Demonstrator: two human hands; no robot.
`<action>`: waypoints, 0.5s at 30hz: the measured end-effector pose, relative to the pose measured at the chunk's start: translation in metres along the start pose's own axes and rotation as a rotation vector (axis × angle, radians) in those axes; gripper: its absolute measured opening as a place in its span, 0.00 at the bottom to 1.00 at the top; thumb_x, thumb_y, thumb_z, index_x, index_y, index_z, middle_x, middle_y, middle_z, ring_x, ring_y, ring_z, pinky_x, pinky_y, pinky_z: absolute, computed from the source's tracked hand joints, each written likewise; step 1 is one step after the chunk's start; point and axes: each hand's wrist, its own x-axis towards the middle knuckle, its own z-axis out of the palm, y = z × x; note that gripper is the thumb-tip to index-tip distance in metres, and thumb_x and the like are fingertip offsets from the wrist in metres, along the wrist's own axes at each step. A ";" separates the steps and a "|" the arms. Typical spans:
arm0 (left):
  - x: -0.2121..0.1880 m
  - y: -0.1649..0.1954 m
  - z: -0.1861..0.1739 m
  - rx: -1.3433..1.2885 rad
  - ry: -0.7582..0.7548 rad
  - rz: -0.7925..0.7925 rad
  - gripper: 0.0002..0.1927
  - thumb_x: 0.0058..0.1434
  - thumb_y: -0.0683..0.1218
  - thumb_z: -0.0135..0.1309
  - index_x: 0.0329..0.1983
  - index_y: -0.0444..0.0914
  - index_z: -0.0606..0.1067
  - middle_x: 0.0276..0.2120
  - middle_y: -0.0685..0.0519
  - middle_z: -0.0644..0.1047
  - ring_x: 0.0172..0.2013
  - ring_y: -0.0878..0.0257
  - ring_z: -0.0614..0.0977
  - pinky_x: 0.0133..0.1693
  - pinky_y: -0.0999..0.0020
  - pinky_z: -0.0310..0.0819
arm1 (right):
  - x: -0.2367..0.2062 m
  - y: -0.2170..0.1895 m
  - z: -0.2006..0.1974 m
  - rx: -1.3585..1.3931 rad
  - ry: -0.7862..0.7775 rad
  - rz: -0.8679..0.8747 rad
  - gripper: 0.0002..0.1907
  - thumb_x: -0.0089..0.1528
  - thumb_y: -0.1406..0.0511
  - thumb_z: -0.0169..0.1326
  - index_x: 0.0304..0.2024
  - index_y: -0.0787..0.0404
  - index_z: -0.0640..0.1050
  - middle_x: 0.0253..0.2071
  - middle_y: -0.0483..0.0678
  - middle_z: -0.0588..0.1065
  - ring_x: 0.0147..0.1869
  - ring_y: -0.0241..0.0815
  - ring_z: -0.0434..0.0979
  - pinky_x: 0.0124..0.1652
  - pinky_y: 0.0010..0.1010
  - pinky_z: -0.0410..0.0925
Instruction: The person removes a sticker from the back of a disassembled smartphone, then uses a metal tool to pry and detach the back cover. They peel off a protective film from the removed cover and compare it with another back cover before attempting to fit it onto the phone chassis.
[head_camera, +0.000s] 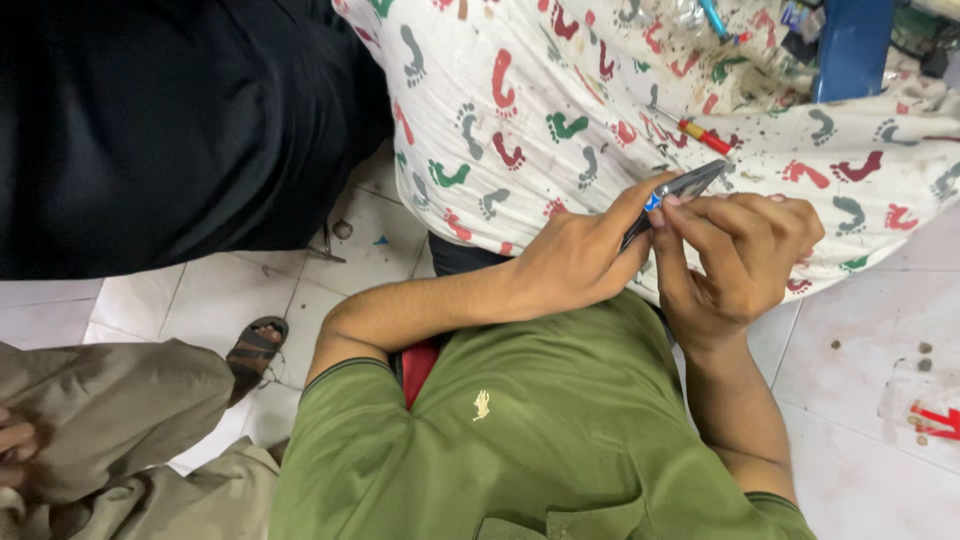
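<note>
White floor tiles (860, 330) below, speckled with dark spots; above them a table draped in a white cloth (560, 90) printed with red, green and grey footprints. At the cloth's front edge, a slim grey metal tool (672, 195) with a small blue part, pinched between both hands. Left hand (580, 258) closed around its lower end, thumb along the shaft. Right hand (745, 250) curled, fingertips gripping near the blue part. On the cloth just beyond, a red and yellow pen-like tool (703, 136). Below the hands, a green shirt (530, 430). Far left, another person's sandalled foot (256, 350) and khaki trousers (110, 410).
</note>
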 end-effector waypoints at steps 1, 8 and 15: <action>-0.001 0.003 -0.001 0.014 0.000 0.001 0.33 0.71 0.42 0.53 0.76 0.37 0.55 0.26 0.47 0.78 0.27 0.51 0.84 0.28 0.59 0.76 | 0.001 -0.002 -0.003 -0.013 0.000 -0.006 0.10 0.67 0.70 0.72 0.48 0.58 0.83 0.47 0.43 0.78 0.53 0.45 0.72 0.58 0.42 0.58; -0.001 0.029 -0.006 0.102 -0.016 -0.006 0.33 0.69 0.43 0.53 0.74 0.34 0.55 0.20 0.44 0.75 0.23 0.47 0.82 0.25 0.53 0.73 | 0.009 -0.014 -0.024 -0.194 -0.016 -0.077 0.09 0.67 0.69 0.70 0.46 0.57 0.82 0.47 0.42 0.78 0.56 0.42 0.75 0.61 0.44 0.57; 0.003 0.032 -0.004 0.089 -0.056 -0.056 0.34 0.69 0.44 0.51 0.75 0.34 0.54 0.20 0.41 0.75 0.23 0.43 0.81 0.26 0.49 0.73 | 0.019 -0.008 -0.032 -0.215 -0.095 -0.098 0.09 0.68 0.67 0.68 0.46 0.59 0.79 0.48 0.44 0.78 0.58 0.43 0.75 0.60 0.43 0.57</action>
